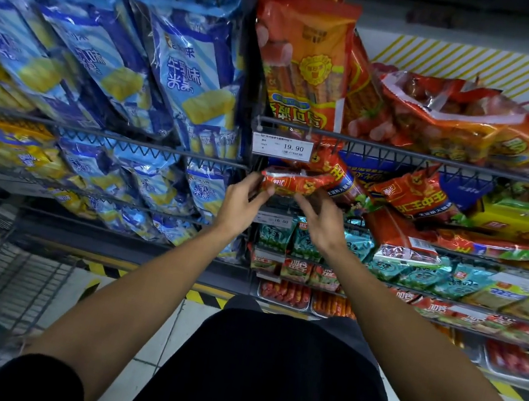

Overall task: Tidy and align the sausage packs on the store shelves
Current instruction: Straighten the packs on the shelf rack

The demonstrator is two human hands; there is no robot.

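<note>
A red sausage pack lies crosswise at the front left of the middle wire shelf, just below the 19.90 price tag. My left hand pinches its left end. My right hand holds its underside from the right with fingers curled. More red sausage packs lie tumbled at odd angles behind and to the right on the same shelf. On the upper shelf an orange sausage pack stands upright, with loose red packs heaped beside it.
The wire shelf rail runs above my hands. Blue snack bags fill the rack to the left. Teal packets and trays of sausages occupy lower shelves. A wire basket stands low left on the tiled floor.
</note>
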